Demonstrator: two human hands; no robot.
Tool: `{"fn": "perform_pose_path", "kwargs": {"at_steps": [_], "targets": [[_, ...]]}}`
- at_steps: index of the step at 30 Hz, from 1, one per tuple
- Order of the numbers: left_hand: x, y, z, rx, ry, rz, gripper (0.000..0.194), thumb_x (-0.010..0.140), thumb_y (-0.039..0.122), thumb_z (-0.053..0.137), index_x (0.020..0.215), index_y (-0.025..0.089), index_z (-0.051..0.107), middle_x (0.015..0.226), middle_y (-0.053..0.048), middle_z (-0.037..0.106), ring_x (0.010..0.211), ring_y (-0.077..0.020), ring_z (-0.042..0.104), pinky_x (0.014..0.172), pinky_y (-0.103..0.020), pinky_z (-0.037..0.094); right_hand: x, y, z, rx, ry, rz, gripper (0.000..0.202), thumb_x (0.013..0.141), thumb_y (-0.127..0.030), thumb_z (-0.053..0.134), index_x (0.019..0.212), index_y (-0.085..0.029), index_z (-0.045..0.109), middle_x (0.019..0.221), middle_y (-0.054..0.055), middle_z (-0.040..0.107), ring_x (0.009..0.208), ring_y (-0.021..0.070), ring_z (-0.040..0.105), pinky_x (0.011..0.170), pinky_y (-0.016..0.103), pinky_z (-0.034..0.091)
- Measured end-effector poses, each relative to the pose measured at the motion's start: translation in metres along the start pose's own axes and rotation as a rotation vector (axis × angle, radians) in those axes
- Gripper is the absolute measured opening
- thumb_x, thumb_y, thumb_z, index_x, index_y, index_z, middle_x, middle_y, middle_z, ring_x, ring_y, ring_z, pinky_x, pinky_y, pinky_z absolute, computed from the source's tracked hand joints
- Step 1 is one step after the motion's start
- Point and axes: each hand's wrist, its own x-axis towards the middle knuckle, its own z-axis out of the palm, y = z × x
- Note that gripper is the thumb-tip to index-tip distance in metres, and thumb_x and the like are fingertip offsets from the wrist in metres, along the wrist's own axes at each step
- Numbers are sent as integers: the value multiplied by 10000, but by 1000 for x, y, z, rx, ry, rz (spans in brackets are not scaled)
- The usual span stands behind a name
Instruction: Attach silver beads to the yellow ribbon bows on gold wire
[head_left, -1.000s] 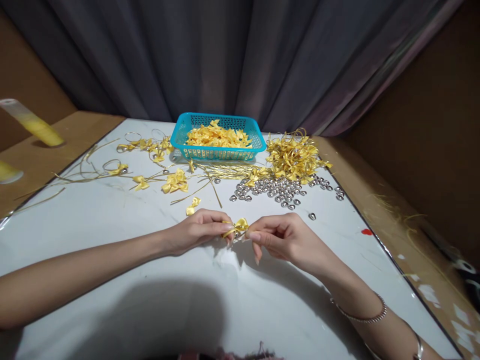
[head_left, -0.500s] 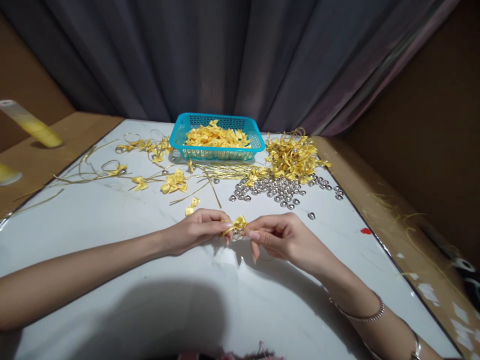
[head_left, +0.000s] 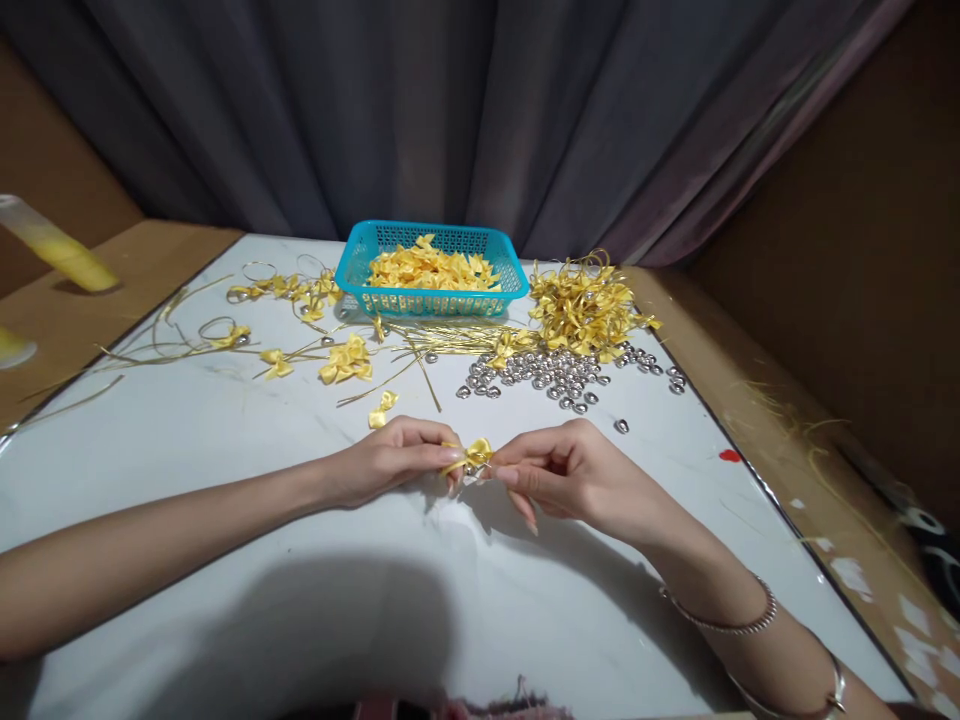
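Observation:
Over the middle of the white table, my left hand [head_left: 401, 460] pinches a small yellow ribbon bow [head_left: 477, 454] between thumb and fingers. My right hand [head_left: 566, 475] is closed at the bow's right side, thumb and forefinger pressed together on a thin cord end. A small shiny piece shows just under the bow, partly hidden by the fingers. Just beyond my left hand lie loose yellow bows [head_left: 382, 410]. Silver rings [head_left: 555, 375] are spread in a heap beyond my right hand.
A blue basket [head_left: 431, 300] full of yellow bows stands at the back. Right of it is a pile of corded bows [head_left: 585, 305]. Gold cords [head_left: 457, 338] lie before the basket. Corded bows [head_left: 289, 290] lie left. Spools [head_left: 71, 258] stand at far left.
The fingers of my right hand have shifted slightly at the bow, and its lower fingers stretch further right. The bow has turned a little. My left hand has barely moved.

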Motion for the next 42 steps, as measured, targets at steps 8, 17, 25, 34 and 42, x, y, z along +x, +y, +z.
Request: {"fn": "perform_pose_path", "kwargs": {"at_steps": [8, 17, 25, 34, 42], "targets": [[0, 3, 2, 131, -48, -11, 248, 798, 338, 622, 698, 112, 636, 691, -31, 605, 673, -121, 533, 662, -251, 389, -1, -6, -3, -20, -53, 54, 182, 812, -159, 534, 775, -60, 681, 446, -31, 490, 381, 31, 328, 367, 170, 243], [-2, 2, 1, 170, -40, -8, 241, 815, 334, 599, 718, 116, 634, 713, -34, 605, 677, -122, 531, 657, -254, 398, -2, -9, 0, 44, -53, 126, 164, 801, -119, 515, 752, -73, 665, 439, -38, 479, 355, 23, 322, 337, 154, 225], [-1, 0, 0, 138, -16, 18, 230, 811, 324, 609, 710, 119, 638, 691, -26, 611, 658, -113, 529, 655, -243, 397, 0, -6, 3, 118, -22, 155, 176, 814, -193, 536, 754, -78, 654, 436, -41, 470, 325, 22, 306, 317, 163, 204], [0, -1, 2, 84, -16, 10, 223, 797, 322, 628, 706, 117, 629, 681, -19, 603, 656, -107, 525, 648, -235, 384, 3, -3, 5, 107, -24, 134, 222, 828, -239, 544, 681, -91, 621, 433, -49, 446, 327, 20, 313, 332, 167, 211], [0, 2, 2, 143, 14, 48, 246, 803, 338, 606, 686, 122, 615, 677, -19, 583, 651, -115, 505, 639, -246, 378, 6, 3, 5, 52, -10, 127, 192, 838, -282, 556, 777, -106, 606, 568, -5, 580, 368, 34, 436, 383, 169, 340]]}}
